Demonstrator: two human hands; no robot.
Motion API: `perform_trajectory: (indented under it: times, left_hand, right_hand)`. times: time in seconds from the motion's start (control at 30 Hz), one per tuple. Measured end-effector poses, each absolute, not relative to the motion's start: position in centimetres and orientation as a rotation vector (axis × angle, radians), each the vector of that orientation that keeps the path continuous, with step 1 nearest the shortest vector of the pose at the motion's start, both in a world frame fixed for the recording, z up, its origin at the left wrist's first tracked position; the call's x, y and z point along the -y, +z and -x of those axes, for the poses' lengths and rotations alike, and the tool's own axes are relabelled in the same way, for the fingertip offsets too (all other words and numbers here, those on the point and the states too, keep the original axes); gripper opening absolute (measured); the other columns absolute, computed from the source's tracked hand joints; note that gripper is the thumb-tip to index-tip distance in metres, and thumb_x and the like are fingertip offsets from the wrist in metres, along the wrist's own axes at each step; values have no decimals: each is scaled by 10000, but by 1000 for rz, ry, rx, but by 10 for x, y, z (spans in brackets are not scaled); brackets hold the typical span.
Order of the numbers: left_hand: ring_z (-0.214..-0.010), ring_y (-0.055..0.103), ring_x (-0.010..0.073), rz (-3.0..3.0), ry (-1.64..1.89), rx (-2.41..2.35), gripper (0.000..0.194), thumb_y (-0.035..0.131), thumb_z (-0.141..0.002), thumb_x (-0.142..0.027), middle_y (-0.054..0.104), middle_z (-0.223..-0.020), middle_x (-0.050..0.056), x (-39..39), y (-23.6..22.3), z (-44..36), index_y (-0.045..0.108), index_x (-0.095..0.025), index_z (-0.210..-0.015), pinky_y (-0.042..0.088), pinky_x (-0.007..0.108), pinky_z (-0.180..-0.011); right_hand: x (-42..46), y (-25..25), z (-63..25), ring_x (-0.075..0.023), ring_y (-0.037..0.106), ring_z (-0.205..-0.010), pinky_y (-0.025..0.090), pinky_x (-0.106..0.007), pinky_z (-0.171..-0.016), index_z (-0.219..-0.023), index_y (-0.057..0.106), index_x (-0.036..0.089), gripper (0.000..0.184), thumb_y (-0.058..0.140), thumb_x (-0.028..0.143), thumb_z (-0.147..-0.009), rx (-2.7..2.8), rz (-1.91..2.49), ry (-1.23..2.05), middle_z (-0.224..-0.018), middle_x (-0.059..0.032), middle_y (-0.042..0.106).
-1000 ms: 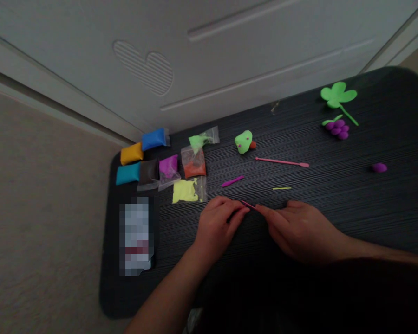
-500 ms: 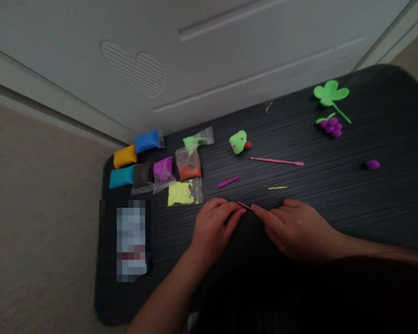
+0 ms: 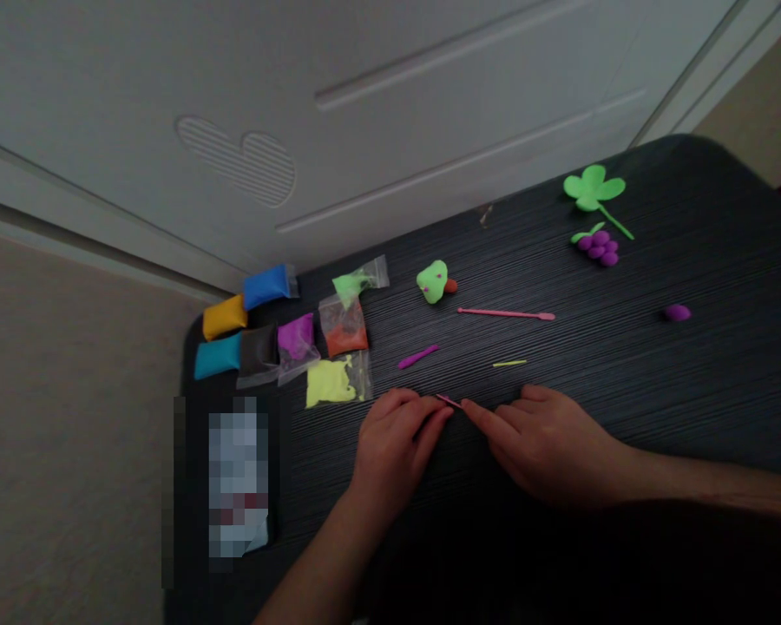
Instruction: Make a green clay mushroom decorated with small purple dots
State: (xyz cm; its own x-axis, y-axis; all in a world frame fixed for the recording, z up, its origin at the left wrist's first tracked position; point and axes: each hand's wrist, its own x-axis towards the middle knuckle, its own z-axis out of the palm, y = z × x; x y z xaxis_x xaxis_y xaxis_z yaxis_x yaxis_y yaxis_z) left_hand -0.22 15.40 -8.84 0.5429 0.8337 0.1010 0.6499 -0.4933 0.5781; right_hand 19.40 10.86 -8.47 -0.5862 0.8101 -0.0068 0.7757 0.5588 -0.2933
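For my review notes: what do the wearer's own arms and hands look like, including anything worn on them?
The left hand and right hand show no gloves, rings or markings. The left forearm and right forearm show no watch or bracelet. The black area between them is too dark to identify as clothing.

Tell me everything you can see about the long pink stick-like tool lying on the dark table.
The long pink stick-like tool is slender and looks like plastic. A small rounded knob tips its left end; the right end widens into a paddle shape. It lies almost level across the picture on the dark, ribbed table, beyond the thin yellow strip. Nothing but the table touches it.
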Motion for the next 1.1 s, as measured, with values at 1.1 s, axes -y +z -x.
perform_trajectory:
  times: [1.1]
  left_hand:
    - [-696, 554, 124, -2033, 634, -1356, 46, 569, -749, -225, 606, -725, -3, -158, -81, 1, 600, -192, -744, 429, 267, -665]
  right_hand:
    - [-124, -79, -202, -162, 559, -720, 359, -310, -684, -1226, 391, 197, 408, 414, 198, -819, 2417, 1516, 446, -899, -13, 641]
